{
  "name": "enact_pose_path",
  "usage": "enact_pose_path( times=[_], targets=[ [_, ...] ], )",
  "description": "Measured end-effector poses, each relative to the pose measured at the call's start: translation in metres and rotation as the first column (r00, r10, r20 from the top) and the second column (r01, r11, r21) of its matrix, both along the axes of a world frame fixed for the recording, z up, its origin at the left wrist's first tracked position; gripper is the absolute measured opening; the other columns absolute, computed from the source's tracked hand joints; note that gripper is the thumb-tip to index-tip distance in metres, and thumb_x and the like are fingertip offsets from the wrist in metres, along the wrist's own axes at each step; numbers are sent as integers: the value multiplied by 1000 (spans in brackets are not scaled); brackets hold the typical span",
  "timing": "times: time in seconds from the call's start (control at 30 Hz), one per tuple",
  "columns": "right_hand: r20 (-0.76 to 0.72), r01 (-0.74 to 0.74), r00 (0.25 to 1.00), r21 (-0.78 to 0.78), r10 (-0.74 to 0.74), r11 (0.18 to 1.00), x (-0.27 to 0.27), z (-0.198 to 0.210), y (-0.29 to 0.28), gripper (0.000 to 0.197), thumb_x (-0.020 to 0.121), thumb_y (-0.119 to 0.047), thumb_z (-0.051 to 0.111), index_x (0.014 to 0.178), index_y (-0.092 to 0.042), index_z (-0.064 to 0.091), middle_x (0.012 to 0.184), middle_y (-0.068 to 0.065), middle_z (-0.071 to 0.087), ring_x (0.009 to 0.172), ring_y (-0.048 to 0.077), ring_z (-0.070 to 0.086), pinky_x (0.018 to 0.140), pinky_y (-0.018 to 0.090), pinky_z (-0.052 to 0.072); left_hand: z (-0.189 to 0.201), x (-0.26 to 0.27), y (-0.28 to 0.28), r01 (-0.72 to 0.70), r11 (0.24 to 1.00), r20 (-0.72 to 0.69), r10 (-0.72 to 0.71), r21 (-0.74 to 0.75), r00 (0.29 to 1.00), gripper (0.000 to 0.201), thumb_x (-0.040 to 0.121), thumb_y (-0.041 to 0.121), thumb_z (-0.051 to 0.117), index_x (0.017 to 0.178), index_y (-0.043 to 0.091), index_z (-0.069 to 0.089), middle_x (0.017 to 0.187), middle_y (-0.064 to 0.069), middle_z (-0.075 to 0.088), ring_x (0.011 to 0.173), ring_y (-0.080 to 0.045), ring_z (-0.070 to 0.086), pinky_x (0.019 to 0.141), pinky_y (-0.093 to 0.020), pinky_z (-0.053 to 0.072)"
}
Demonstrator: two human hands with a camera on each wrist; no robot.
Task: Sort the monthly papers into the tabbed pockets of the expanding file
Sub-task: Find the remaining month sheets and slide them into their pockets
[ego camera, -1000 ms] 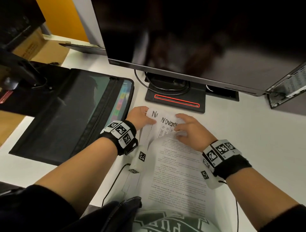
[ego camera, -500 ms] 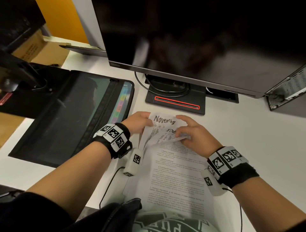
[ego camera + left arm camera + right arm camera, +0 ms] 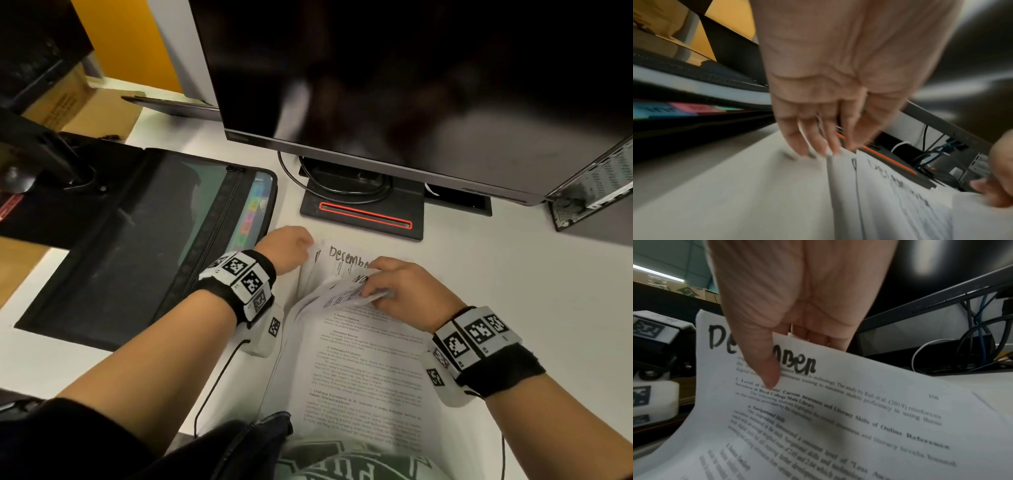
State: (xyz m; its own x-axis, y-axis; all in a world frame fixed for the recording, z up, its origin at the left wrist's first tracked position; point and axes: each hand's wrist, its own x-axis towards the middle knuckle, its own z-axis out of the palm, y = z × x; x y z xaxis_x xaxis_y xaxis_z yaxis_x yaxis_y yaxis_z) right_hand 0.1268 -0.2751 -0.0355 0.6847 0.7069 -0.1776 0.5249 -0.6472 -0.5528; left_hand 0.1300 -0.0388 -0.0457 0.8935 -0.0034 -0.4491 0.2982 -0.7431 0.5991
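A stack of printed papers [image 3: 359,370] lies on the white desk in front of me. My left hand [image 3: 291,248] holds the raised top-left corners of several sheets; in the left wrist view its fingers [image 3: 818,142] are blurred among the sheet edges. My right hand [image 3: 376,291] pinches sheets bent back toward me, one headed "No…". Beyond them a sheet headed "December" [image 3: 346,261] is exposed; in the right wrist view my thumb [image 3: 770,374] lies on it. The black expanding file [image 3: 137,240] lies flat at the left, its coloured tabs [image 3: 251,212] along the edge beside my left hand.
A dark monitor [image 3: 411,85] on a black base [image 3: 363,212] stands just behind the papers. A computer case [image 3: 596,192] is at the far right. A cardboard box [image 3: 78,106] sits at the back left. A thin cable [image 3: 219,373] runs beside my left wrist.
The sheets headed "November" have been bent back toward me by my right hand, and the "December" sheet now shows behind them. My left hand keeps hold of the top-left corner.
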Motion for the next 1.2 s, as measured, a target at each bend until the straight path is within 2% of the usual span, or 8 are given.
enact_pose_path(
  times=[0.17, 0.3, 0.4, 0.57, 0.73, 0.93, 1.1, 1.2],
  targets=[
    [-56, 30, 998, 6, -30, 1000, -3, 2, -1, 17, 77, -6, 69, 89, -18, 74, 101, -1, 63, 93, 15, 59, 86, 33, 49, -17, 2, -5, -19, 999, -70, 22, 40, 997, 57, 77, 19, 73, 130, 18, 52, 128, -8, 49, 115, -25, 51, 98, -37, 45],
    [-86, 78, 993, -16, -79, 997, -3, 4, -2, 12, 79, -9, 70, 86, -18, 74, 130, -3, 47, 101, 10, 55, 94, 25, 43, -20, 0, -11, -98, 992, 0, 98, -84, 995, 17, 77, 13, 73, 83, 10, 58, 83, -6, 56, 75, -18, 52, 70, -30, 45],
    [-68, 119, 991, -8, -119, 993, 0, 5, -4, 10, 81, -12, 69, 87, -18, 73, 148, -1, 29, 115, 13, 52, 102, 22, 38, -15, -4, -10, -188, 912, -8, 199, -363, 980, 26, 79, 3, 72, 67, 17, 53, 64, 2, 49, 61, -12, 45, 61, -22, 40],
    [-64, 112, 991, -80, -118, 990, 5, 4, -3, 16, 84, -18, 67, 99, -20, 72, 155, -1, 19, 137, 14, 32, 112, 27, 29, -7, -6, -8, -221, 875, -143, 175, -431, 974, 17, 89, 11, 62, 76, 14, 53, 79, -6, 54, 69, -16, 49, 63, -22, 46],
    [-70, 105, 992, -61, -110, 993, 4, 3, -1, 20, 85, -14, 66, 103, -16, 72, 136, 0, 44, 120, 14, 48, 102, 17, 32, -2, -8, -10, -268, 802, -298, 119, -534, 947, 10, 93, 15, 56, 84, 15, 53, 91, -9, 56, 80, -20, 47, 72, -27, 44],
    [-52, 97, 994, -33, -99, 995, 3, 4, -3, 25, 83, -14, 68, 108, -18, 71, 153, -5, 23, 126, 9, 41, 109, 28, 34, -6, -10, -14, -191, 840, -193, 106, -508, 975, 26, 84, -11, 53, 91, 9, 69, 94, -17, 63, 82, -24, 54, 82, -36, 51],
    [-6, 72, 997, -50, -72, 996, 0, 6, -3, 24, 85, -12, 65, 107, -17, 71, 133, 0, 53, 120, 14, 51, 102, 13, 29, -10, -12, -16, -139, 889, -141, 85, -436, 986, 31, 81, -16, 51, 98, 0, 72, 100, -23, 69, 83, -24, 58, 88, -41, 52],
    [13, 98, 995, -5, -98, 995, -4, 4, -7, 23, 83, -7, 66, 102, -18, 74, 127, 1, 59, 114, 16, 56, 99, 18, 35, -14, -10, -19, -148, 897, -123, 105, -416, 987, 29, 82, -14, 51, 80, 8, 71, 81, -10, 67, 75, -20, 58, 83, -39, 52]
  ],
)
